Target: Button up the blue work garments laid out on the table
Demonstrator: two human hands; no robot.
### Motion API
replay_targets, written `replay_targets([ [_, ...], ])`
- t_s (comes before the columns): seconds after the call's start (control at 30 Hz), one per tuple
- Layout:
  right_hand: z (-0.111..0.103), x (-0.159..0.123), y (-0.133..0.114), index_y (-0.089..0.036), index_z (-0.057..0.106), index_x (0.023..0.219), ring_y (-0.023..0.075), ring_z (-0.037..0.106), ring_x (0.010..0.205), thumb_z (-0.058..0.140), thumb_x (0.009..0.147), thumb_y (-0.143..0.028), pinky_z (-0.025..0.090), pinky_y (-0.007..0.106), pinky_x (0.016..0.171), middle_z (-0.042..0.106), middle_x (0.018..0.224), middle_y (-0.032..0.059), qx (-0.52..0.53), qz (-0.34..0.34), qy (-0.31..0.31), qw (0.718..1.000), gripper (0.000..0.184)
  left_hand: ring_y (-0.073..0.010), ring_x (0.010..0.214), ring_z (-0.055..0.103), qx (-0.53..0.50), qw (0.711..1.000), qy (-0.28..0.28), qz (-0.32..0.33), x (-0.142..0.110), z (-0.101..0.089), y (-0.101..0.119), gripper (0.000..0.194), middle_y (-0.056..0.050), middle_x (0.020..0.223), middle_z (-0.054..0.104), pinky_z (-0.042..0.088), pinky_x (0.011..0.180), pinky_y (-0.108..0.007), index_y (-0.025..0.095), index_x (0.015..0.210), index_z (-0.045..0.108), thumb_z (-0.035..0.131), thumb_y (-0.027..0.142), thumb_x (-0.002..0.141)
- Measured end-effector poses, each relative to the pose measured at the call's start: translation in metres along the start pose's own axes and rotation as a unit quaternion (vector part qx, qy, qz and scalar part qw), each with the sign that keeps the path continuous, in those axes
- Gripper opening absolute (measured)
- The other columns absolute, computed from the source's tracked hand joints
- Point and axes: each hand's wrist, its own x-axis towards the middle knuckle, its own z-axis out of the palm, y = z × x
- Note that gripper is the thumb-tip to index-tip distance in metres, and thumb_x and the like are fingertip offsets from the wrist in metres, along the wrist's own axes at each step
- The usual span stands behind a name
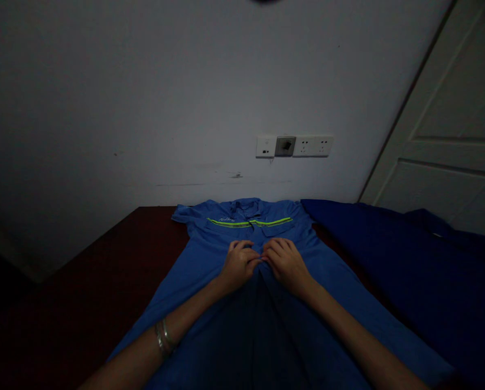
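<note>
A blue work shirt [209, 260] with a yellow-green reflective stripe across the chest lies flat, collar toward the wall, on a dark red-brown table [116, 271]. My left hand [238, 264] and my right hand [285, 262] meet at the middle of the shirt's front, just below the stripe. The fingers of both are curled and pinch the cloth along the front opening. A metal bangle [164, 337] circles my left wrist.
A darker blue garment [388, 254] lies spread on the table to the right of the shirt. The table's far edge butts against a white wall with a row of sockets [294, 146]. A white door [457, 135] stands at the right.
</note>
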Motion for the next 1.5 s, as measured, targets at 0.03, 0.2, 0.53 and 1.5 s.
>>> replay_targets([
  [0.03, -0.001, 0.0, 0.0, -0.019, 0.057, 0.085, 0.0205, 0.048, 0.092, 0.048, 0.085, -0.017, 0.036, 0.036, 0.082, 0.06, 0.091, 0.0057, 0.011, 0.008, 0.001, 1.0, 0.01, -0.0203, 0.106, 0.051, -0.005, 1.0, 0.001, 0.0, 0.0, 0.0, -0.001, 0.014, -0.001, 0.089, 0.071, 0.027, 0.093, -0.041, 0.024, 0.084, 0.07, 0.056, 0.023, 0.081],
  [0.2, -0.001, 0.001, -0.001, -0.019, 0.057, 0.083, 0.0195, 0.049, 0.089, 0.045, 0.087, -0.018, 0.036, 0.036, 0.081, 0.06, 0.088, 0.0058, 0.052, 0.031, 0.017, 0.998, 0.012, -0.0203, 0.105, 0.052, -0.032, 0.999, -0.001, -0.021, 0.002, 0.0, -0.003, 0.013, 0.0, 0.089, 0.071, 0.028, 0.093, -0.041, 0.026, 0.082, 0.07, 0.057, 0.025, 0.08],
  [0.53, 0.007, 0.0, -0.002, -0.018, 0.057, 0.082, 0.0198, 0.05, 0.088, 0.042, 0.087, -0.016, 0.031, 0.043, 0.092, 0.06, 0.087, 0.0065, -0.006, 0.006, 0.057, 0.998, 0.015, -0.0207, 0.1, 0.055, -0.069, 0.994, 0.05, -0.067, 0.004, 0.0, 0.003, 0.011, -0.001, 0.085, 0.071, 0.032, 0.092, -0.041, 0.025, 0.079, 0.071, 0.061, 0.028, 0.078],
  [1.5, 0.015, -0.006, 0.004, -0.02, 0.062, 0.094, 0.0195, 0.052, 0.092, 0.055, 0.083, -0.026, 0.044, 0.037, 0.081, 0.058, 0.095, 0.0072, 0.205, 0.108, 0.107, 0.967, 0.015, -0.0219, 0.098, 0.058, -0.127, 0.985, 0.056, -0.103, 0.005, 0.002, 0.001, 0.007, -0.005, 0.087, 0.07, 0.038, 0.091, -0.039, 0.021, 0.076, 0.073, 0.066, 0.023, 0.072],
])
